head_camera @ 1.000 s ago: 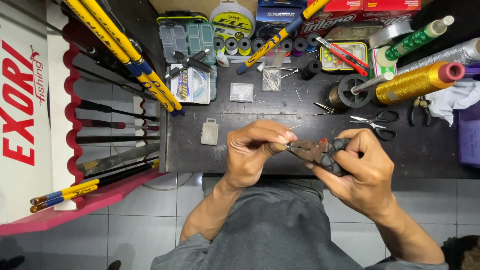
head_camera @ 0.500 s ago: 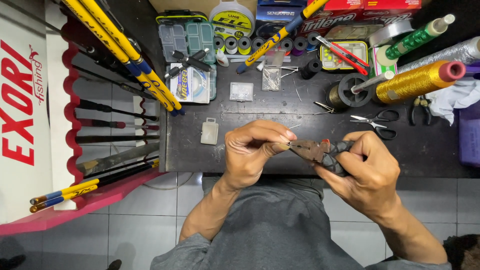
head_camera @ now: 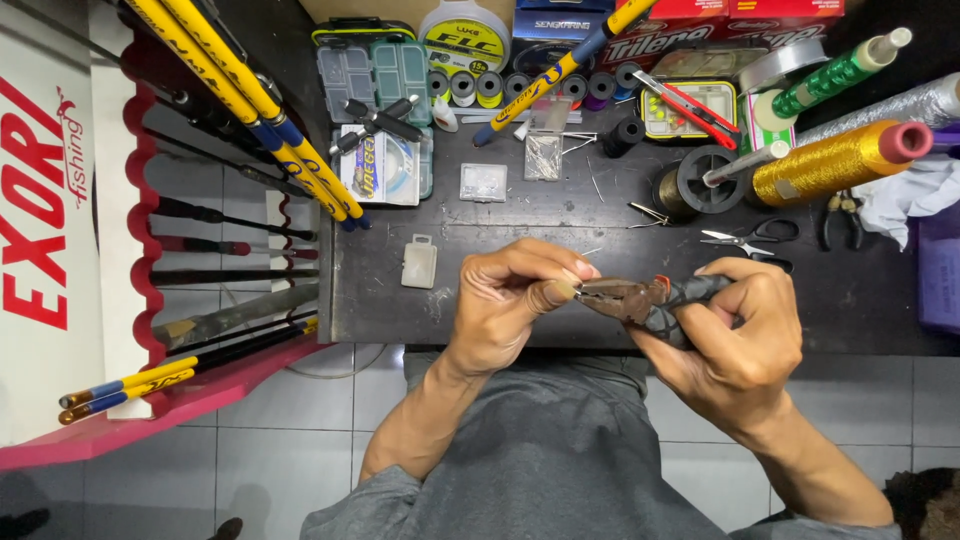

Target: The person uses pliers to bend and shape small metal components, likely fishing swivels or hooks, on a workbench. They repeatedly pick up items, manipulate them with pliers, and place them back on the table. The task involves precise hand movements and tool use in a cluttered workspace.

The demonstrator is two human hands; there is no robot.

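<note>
My right grip (head_camera: 735, 335) clamps the pliers (head_camera: 640, 298), lying roughly level, nose pointing left. My left grip (head_camera: 520, 300) pinches at their tip, over a cluttered black counter (head_camera: 880, 300) and tiled floor (head_camera: 240, 460).

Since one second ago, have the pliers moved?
No. The pliers keep their place in the right hand, just below the scissors on the table.

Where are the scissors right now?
Head view: the scissors lie on the dark table, right of centre, just above the right hand, between the gold thread cone and the pliers.
</note>
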